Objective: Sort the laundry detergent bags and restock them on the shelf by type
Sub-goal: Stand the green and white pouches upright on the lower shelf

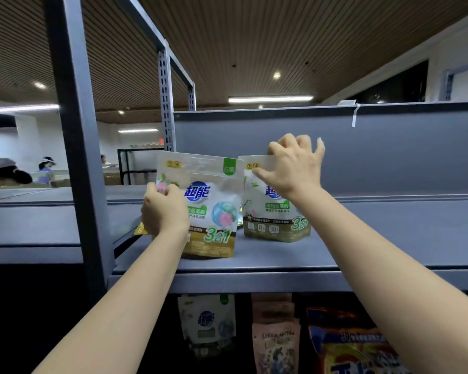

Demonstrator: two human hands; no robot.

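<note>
Two white-and-gold detergent pouches with green "3合1" print stand on the grey top shelf (281,255). My left hand (164,211) grips the left edge of the nearer pouch (214,209), which stands upright close to the shelf's front. My right hand (292,166) pinches the top edge of the second pouch (270,220), thumb in front and fingers curled over the back; it stands further back and to the right. A small yellow corner (140,230) shows behind my left hand.
A grey upright post (76,147) rises left of the shelf, with a perforated post (166,103) behind. On the lower shelf stand another white pouch (207,325), a brown bag (274,336) and a blue-yellow bag (354,346). People sit far off at the left.
</note>
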